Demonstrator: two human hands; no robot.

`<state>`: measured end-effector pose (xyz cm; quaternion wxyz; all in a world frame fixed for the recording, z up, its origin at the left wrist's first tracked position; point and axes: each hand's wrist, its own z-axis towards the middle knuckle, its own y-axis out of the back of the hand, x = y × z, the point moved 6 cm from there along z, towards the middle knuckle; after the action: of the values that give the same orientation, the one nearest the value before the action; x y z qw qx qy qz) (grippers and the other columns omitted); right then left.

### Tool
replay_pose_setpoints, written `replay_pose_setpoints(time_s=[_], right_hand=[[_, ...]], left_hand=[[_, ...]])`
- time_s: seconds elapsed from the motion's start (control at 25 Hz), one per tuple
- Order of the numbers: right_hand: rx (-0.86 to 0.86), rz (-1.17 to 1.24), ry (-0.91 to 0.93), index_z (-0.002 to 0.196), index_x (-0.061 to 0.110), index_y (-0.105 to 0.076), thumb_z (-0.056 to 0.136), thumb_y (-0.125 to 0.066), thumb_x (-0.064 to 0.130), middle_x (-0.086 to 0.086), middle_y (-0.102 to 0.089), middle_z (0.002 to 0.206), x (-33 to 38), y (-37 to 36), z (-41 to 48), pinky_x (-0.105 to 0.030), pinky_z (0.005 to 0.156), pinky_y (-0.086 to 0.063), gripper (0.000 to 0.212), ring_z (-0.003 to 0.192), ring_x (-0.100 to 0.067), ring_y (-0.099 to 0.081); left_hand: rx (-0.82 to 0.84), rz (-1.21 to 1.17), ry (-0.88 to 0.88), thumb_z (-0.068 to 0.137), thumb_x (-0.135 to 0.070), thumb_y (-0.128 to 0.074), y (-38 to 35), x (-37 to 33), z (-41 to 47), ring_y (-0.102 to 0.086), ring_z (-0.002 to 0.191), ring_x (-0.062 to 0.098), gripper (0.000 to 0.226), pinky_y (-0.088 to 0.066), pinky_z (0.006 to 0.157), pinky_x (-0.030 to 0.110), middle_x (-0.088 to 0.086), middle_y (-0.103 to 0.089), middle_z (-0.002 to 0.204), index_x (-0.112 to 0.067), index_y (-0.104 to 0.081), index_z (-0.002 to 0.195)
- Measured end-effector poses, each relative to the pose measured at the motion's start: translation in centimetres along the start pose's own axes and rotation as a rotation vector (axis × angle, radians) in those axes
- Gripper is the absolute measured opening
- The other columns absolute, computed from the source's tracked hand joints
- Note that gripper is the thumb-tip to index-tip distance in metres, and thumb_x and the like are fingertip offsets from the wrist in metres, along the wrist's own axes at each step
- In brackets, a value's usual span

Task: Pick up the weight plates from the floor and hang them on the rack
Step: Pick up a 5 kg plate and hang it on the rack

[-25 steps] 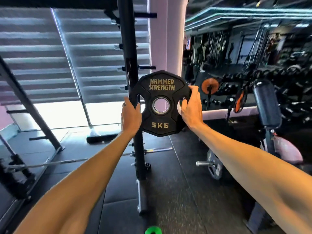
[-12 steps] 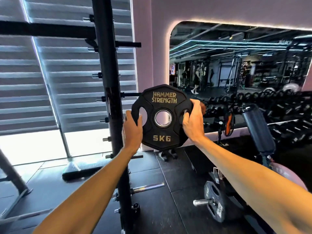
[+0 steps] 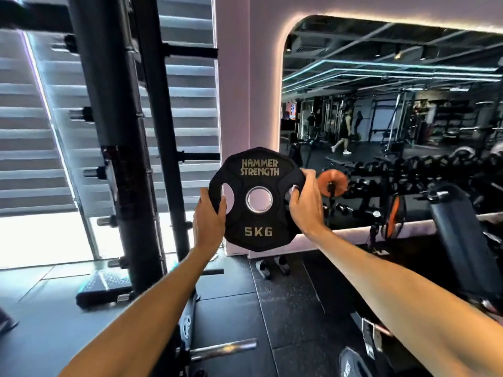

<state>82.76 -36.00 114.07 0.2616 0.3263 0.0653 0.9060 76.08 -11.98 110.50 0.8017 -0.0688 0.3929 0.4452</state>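
Observation:
A black 5 kg weight plate (image 3: 258,229) marked HAMMER STRENGTH is held upright in front of me at chest height, its face toward the camera. My left hand (image 3: 209,221) grips its left edge through the grip hole. My right hand (image 3: 306,205) grips its right edge. The black rack upright (image 3: 114,148) stands to the left of the plate, with short pegs along its side. A dark horizontal peg (image 3: 200,156) sticks out to the right, just above and left of the plate.
A chrome peg (image 3: 226,349) juts out low on the rack near the floor. A wall mirror (image 3: 394,118) on the right reflects the gym, with a dumbbell row (image 3: 408,170). A padded bench (image 3: 460,238) stands at right. Another plate (image 3: 353,363) sits at the bottom right.
The plate, held in both hands, has shifted to the right and away from the rack upright. The view has moved closer to the rack and turned toward the mirror.

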Motion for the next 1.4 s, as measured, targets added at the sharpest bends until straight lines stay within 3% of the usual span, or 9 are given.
replay_pose_setpoints(time_s=[0.24, 0.36, 0.52, 0.64, 0.72, 0.8, 1.08, 1.2, 1.4], right_hand=[[0.015, 0.091, -0.074, 0.129, 0.010, -0.044, 0.088, -0.044, -0.001, -0.015, -0.054, 0.125, -10.6, -9.3, 8.3, -0.044, 0.091, -0.048, 0.042, 0.111, -0.032, -0.056], [0.043, 0.100, -0.071, 0.127, 0.010, -0.045, 0.088, -0.044, -0.001, -0.015, -0.055, 0.121, -15.5, -15.1, 12.2, -0.032, 0.085, -0.044, 0.041, 0.108, -0.028, -0.055], [0.016, 0.102, -0.034, 0.119, 0.003, -0.048, 0.083, -0.046, -0.005, -0.017, -0.053, 0.111, -21.2, -23.8, 18.4, -0.030, 0.082, -0.038, 0.037, 0.097, -0.020, -0.046], [0.037, 0.113, -0.035, 0.123, 0.005, -0.046, 0.084, -0.047, -0.006, -0.015, -0.053, 0.114, -24.1, -30.5, 23.2, -0.033, 0.085, -0.039, 0.041, 0.098, -0.017, -0.046], [0.061, 0.141, -0.059, 0.125, 0.005, -0.045, 0.086, -0.047, -0.006, -0.014, -0.055, 0.116, -26.0, -34.5, 25.9, -0.022, 0.080, -0.036, 0.041, 0.102, -0.021, -0.052], [0.105, 0.181, -0.063, 0.125, 0.008, -0.045, 0.087, -0.047, -0.005, -0.012, -0.058, 0.116, -27.6, -38.3, 28.6, -0.016, 0.076, -0.034, 0.040, 0.102, -0.024, -0.057], [0.180, 0.384, -0.013, 0.127, 0.015, -0.044, 0.092, -0.047, 0.002, -0.010, -0.063, 0.117, -32.7, -50.8, 36.0, -0.034, 0.083, -0.057, 0.038, 0.103, -0.027, -0.063], [0.236, 0.467, -0.005, 0.126, 0.021, -0.045, 0.085, -0.045, 0.001, -0.007, -0.064, 0.113, -33.5, -55.1, 39.3, -0.040, 0.082, -0.056, 0.046, 0.099, -0.026, -0.062], [0.275, 0.609, 0.053, 0.123, 0.018, -0.050, 0.078, -0.048, -0.003, 0.002, -0.066, 0.102, -33.0, -60.3, 43.1, -0.036, 0.078, -0.055, 0.050, 0.091, -0.019, -0.062]], left_hand=[[-0.027, 0.087, 0.027, 0.100, -0.026, -0.055, -10.0, 5.5, 8.4, -0.055, 0.072, 0.018, 0.019, -0.037, 0.063, 0.025, 0.000, -0.058, 0.087, -0.011, -0.044, 0.106], [-0.020, 0.106, 0.010, 0.099, -0.024, -0.057, -14.8, 10.4, 12.7, -0.057, 0.070, 0.024, 0.021, -0.040, 0.060, 0.028, 0.005, -0.059, 0.082, -0.008, -0.045, 0.106], [-0.021, 0.121, -0.034, 0.097, -0.018, -0.059, -21.0, 17.1, 20.1, -0.048, 0.061, 0.021, 0.019, -0.033, 0.050, 0.012, 0.002, -0.051, 0.072, -0.005, -0.045, 0.098], [-0.044, 0.189, -0.033, 0.098, -0.020, -0.058, -24.0, 21.2, 26.0, -0.048, 0.061, 0.022, 0.020, -0.027, 0.049, 0.019, 0.003, -0.052, 0.072, -0.005, -0.045, 0.100], [-0.054, 0.237, -0.022, 0.098, -0.022, -0.058, -25.9, 23.7, 29.6, -0.051, 0.062, 0.025, 0.022, -0.031, 0.053, 0.028, 0.003, -0.053, 0.074, -0.005, -0.045, 0.103], [-0.075, 0.267, -0.014, 0.097, -0.022, -0.058, -27.1, 25.8, 32.6, -0.049, 0.063, 0.024, 0.023, -0.031, 0.056, 0.030, 0.003, -0.052, 0.075, -0.004, -0.045, 0.103], [-0.134, 0.399, -0.051, 0.095, -0.022, -0.060, -30.9, 31.1, 40.3, -0.057, 0.064, 0.032, 0.024, -0.036, 0.056, 0.034, 0.005, -0.057, 0.072, -0.006, -0.046, 0.104], [-0.220, 0.493, -0.011, 0.094, -0.025, -0.062, -31.5, 32.1, 42.6, -0.060, 0.067, 0.038, 0.026, -0.040, 0.055, 0.037, 0.012, -0.063, 0.072, -0.007, -0.046, 0.102], [-0.325, 0.572, 0.042, 0.094, -0.027, -0.061, -32.0, 32.7, 45.0, -0.063, 0.071, 0.037, 0.024, -0.044, 0.058, 0.038, 0.010, -0.066, 0.074, -0.010, -0.046, 0.104]])
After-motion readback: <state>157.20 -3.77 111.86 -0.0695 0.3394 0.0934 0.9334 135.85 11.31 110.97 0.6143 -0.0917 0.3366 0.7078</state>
